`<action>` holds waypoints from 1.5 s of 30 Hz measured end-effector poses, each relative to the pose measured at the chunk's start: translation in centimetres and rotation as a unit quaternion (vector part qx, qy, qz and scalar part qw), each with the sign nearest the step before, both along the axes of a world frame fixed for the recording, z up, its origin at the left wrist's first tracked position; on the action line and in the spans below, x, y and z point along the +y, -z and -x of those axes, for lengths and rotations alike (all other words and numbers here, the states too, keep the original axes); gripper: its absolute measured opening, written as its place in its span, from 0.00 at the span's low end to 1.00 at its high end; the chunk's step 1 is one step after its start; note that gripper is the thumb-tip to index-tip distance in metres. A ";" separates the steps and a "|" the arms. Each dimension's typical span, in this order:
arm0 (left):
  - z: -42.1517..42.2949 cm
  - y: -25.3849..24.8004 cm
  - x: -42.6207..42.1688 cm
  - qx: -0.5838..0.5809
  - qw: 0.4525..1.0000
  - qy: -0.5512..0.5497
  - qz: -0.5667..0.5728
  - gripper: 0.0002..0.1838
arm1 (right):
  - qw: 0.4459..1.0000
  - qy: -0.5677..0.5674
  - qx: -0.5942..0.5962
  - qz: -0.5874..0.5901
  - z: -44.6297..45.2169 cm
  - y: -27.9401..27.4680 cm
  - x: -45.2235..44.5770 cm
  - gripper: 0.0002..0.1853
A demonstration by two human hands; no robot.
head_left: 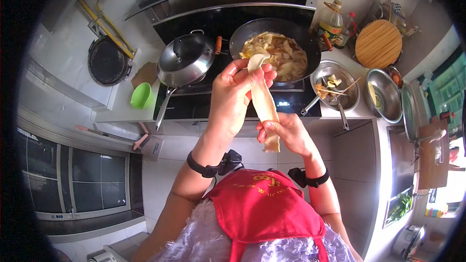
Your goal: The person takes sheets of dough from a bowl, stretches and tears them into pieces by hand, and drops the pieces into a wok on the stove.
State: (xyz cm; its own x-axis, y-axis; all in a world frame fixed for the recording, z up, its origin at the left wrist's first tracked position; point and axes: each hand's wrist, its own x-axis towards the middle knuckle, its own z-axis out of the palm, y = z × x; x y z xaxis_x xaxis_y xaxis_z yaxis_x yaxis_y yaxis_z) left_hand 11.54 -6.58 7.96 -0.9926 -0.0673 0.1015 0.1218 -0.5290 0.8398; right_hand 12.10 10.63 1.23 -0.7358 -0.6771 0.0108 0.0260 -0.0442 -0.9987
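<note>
A long, flat strip of pale dough (262, 101) stretches between my two hands in front of the stove. My left hand (238, 85) pinches its upper part, and the top end curls over above the fingers. Lower down, my right hand (286, 133) grips the strip close to its bottom end, thumb on top. Just beyond my hands sits a dark wok (238, 39) on the right burner. It holds brown broth with pale dough pieces and other food (286, 56) in it.
A lidded steel pan (186, 58) stands on the left burner, its handle toward me. A green bowl (141, 96) lies left of the stove. To the right are a steel bowl with utensils (357, 75), another steel bowl (388, 97), an oil bottle (331, 22) and a round wooden board (378, 43).
</note>
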 end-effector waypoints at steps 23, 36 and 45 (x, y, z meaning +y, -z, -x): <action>2.4 9.1 -2.5 -0.135 0.989 0.018 0.059 0.26 | 0.993 -0.048 -0.040 0.104 3.3 -5.2 -1.2 0.23; -1.0 5.5 -2.8 -0.010 0.958 0.222 0.183 0.19 | 0.952 -0.008 -0.146 0.269 7.9 -4.1 -2.8 0.24; 0.4 2.5 -2.1 -0.011 0.971 0.143 0.191 0.27 | 0.976 -0.071 -0.166 0.124 6.1 -0.3 -1.4 0.40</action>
